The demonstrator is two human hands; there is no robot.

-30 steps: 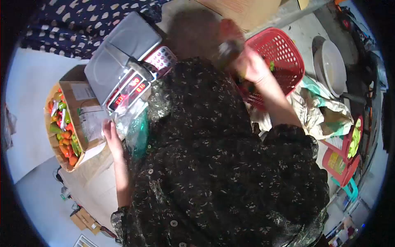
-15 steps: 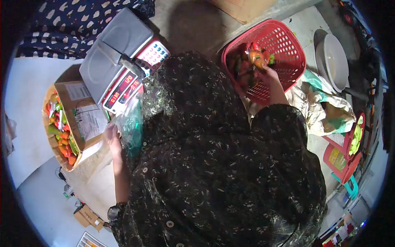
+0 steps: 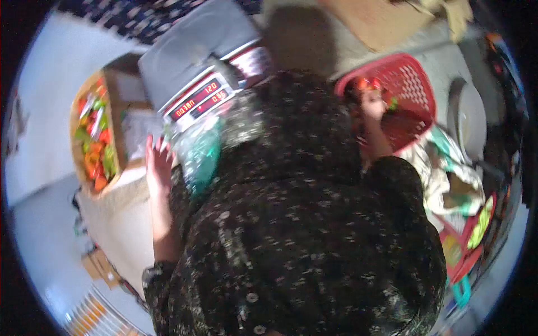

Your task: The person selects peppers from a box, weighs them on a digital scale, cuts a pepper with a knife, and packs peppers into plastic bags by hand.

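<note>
My right hand (image 3: 372, 106) reaches into a red plastic basket (image 3: 412, 92), its fingers curled round red peppers (image 3: 367, 84); motion blur hides their exact number. Dark contents lie in shadow below it. On the other side, my left hand (image 3: 159, 165) is raised with fingers spread and nothing in it. Close by it are a clear and green plastic bag (image 3: 203, 154) against my clothing and a cardboard box (image 3: 126, 95) of red, orange and green peppers (image 3: 96, 143). A digital scale (image 3: 196, 45) with a lit red display stands beyond the left hand.
White and green sacking (image 3: 448, 168) lies right of the basket, below a pale round basin (image 3: 471, 120). A red container (image 3: 462, 255) with green produce is at the lower right. Flattened cardboard (image 3: 375, 22) lies at the top, patterned dark cloth (image 3: 123, 17) at the upper left.
The view has shifted, so most things sit further right. My left hand has opened its fingers wider. My right hand has moved within the basket; the orange peppers it held no longer show clearly.
</note>
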